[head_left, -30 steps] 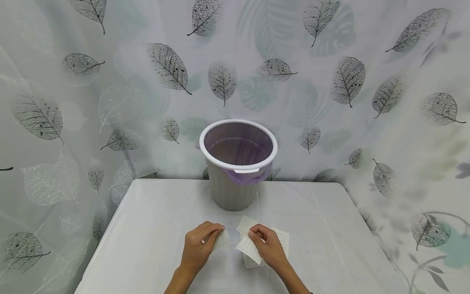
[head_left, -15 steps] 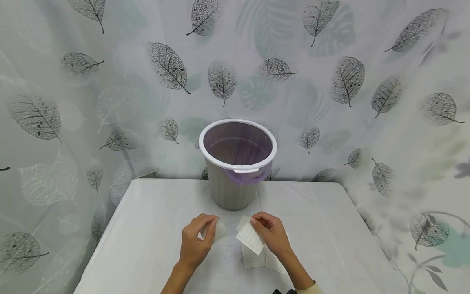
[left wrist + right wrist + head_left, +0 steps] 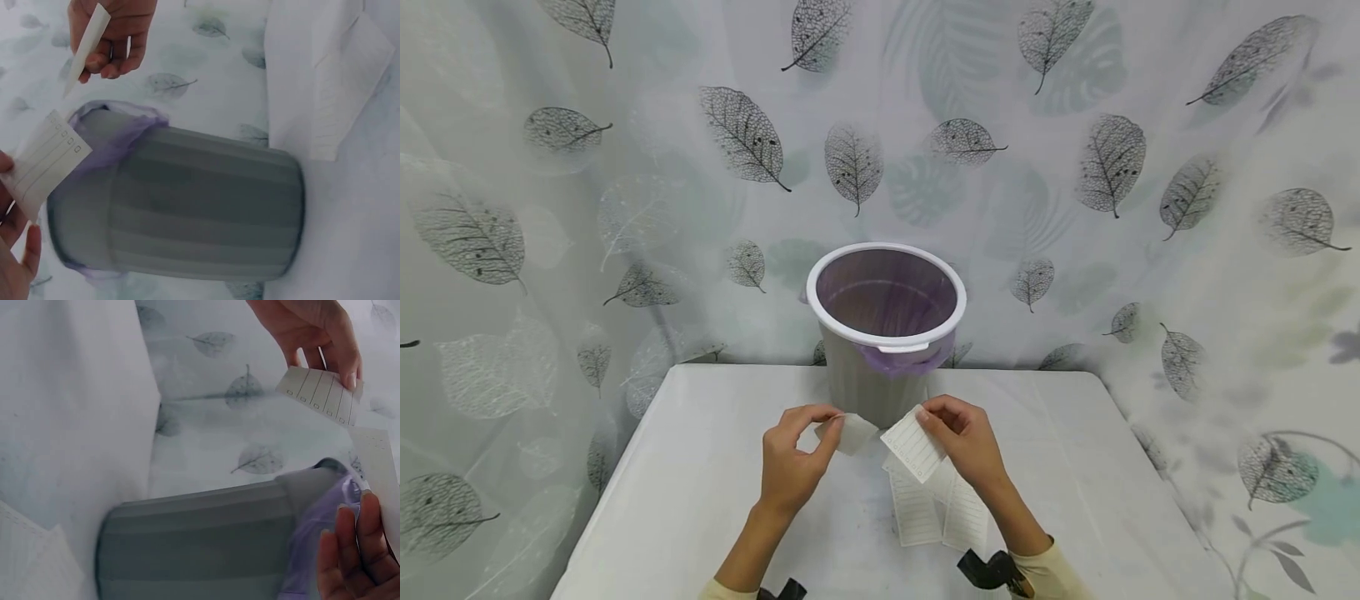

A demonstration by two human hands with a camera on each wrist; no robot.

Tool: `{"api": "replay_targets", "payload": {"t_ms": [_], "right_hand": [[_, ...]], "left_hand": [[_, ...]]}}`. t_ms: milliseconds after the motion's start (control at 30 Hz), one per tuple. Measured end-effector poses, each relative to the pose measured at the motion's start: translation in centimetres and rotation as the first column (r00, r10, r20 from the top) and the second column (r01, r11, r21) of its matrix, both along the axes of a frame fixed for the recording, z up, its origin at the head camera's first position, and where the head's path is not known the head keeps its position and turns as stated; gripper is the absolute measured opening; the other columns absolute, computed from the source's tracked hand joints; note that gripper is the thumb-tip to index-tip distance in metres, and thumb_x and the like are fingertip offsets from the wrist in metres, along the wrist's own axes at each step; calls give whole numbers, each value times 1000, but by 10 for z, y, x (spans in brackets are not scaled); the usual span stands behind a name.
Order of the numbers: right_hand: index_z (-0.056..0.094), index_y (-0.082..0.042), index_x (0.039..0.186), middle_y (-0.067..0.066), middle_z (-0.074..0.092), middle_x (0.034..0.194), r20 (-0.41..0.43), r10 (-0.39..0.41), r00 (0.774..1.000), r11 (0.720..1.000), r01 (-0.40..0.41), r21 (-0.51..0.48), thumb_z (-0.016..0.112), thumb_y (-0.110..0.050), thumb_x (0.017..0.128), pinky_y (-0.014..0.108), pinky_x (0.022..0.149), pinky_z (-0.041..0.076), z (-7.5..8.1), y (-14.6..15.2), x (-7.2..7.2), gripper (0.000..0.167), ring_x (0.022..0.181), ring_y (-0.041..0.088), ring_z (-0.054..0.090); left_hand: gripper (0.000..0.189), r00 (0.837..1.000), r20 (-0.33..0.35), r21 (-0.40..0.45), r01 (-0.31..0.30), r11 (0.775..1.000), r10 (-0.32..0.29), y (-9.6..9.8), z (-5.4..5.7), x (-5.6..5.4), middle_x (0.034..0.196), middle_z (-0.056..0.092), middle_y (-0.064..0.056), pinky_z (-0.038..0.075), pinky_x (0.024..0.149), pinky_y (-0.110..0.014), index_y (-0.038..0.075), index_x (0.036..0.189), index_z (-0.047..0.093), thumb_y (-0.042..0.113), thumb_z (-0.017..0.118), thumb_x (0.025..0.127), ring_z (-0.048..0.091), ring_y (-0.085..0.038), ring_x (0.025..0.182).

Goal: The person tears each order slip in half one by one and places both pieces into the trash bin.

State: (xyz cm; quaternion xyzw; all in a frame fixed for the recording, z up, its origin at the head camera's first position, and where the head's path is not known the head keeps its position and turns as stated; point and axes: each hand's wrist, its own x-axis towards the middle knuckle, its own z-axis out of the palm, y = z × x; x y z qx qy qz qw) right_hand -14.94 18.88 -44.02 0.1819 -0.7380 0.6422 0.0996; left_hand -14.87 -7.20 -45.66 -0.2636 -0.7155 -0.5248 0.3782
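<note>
My left hand [image 3: 792,471] pinches a small piece of lined paper [image 3: 857,434] between thumb and fingers; the row of little boxes along its edge shows in the left wrist view [image 3: 47,159]. Across from it, my right hand [image 3: 968,446] pinches another lined paper piece [image 3: 913,444] by its upper corner. Both pieces are held up in front of the grey bin [image 3: 868,392], apart from each other in the head view. Below the right hand, several lined paper slips [image 3: 916,512] lie overlapping on the white table.
The bin has a white rim [image 3: 820,312] and a purple liner bag [image 3: 913,360] folded over its edge. It stands at the far side of the white-covered table [image 3: 722,442]. A leaf-patterned curtain [image 3: 857,167] hangs behind and at both sides.
Both hands have risen and moved forward toward the bin with their paper pieces. More of the slips on the table now shows, and the sleeves and wrist cameras have come into view.
</note>
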Motion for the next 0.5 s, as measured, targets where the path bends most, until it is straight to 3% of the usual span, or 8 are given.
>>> {"api": "replay_targets", "payload": {"t_ms": [267,500], "right_hand": [[73,6,103,16,71,88,-71,-28,997,999,26,-32,70,3,97,26,57,55,32,5,-16,8,69,17,66],[72,10,101,11,71,86,-100,-55,993,996,47,-79,73,2,96,25,59,54,58,6,-35,10,71,18,66]], "left_hand": [[12,998,-52,17,-22,1000,23,-3,30,-18,98,77,1,52,87,-30,7,100,78,2,75,90,70,-23,93],[13,999,-45,68,-6,998,9,-5,48,-39,93,77,-8,51,85,-30,4,100,78,-2,76,88,70,-24,88]]}}
